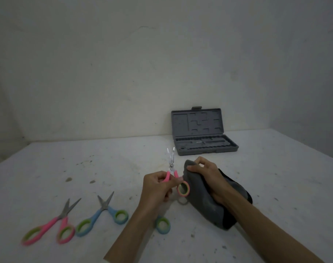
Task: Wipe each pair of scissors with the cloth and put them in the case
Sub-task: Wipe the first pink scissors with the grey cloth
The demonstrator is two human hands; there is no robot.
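Left hand [158, 185] grips a pair of pink scissors [173, 172] by the handles, blades slightly parted and pointing up. Right hand [205, 173] clutches a grey cloth [205, 204] just beside them. On the table [275, 177] — two more pairs at left, pink scissors [50, 224] and blue scissors [102, 215]; an open grey case [201, 131] stands near the wall.

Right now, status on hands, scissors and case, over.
Left hand grips pink scissors, blades parted, upward. Right hand holds grey cloth beside them. Case open behind, path unobstructed. Other scissors lie on the table.
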